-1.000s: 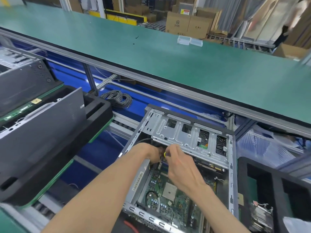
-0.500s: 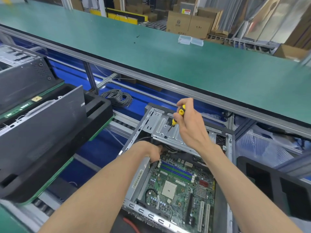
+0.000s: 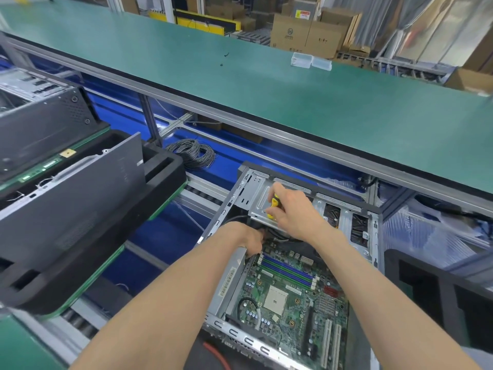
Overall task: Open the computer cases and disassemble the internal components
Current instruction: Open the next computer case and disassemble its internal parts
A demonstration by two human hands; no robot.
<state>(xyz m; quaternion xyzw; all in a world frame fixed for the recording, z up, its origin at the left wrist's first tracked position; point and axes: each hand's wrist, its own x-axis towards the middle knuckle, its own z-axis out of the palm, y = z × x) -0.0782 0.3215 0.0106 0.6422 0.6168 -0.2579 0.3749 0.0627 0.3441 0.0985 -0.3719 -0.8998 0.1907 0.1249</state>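
Lowered, right hand (image 3: 292, 212) grips screwdriver (image 3: 273, 206); motherboard (image 3: 288, 297) inside computer case (image 3: 241, 193).

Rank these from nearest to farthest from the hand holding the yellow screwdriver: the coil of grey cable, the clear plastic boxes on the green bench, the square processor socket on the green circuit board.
From the right hand, in the head view:
1. Processor socket, just below the hand, inside the open case.
2. Coil of grey cable, up and to the left, on the blue surface.
3. Clear plastic boxes, far off on the green bench's back edge.
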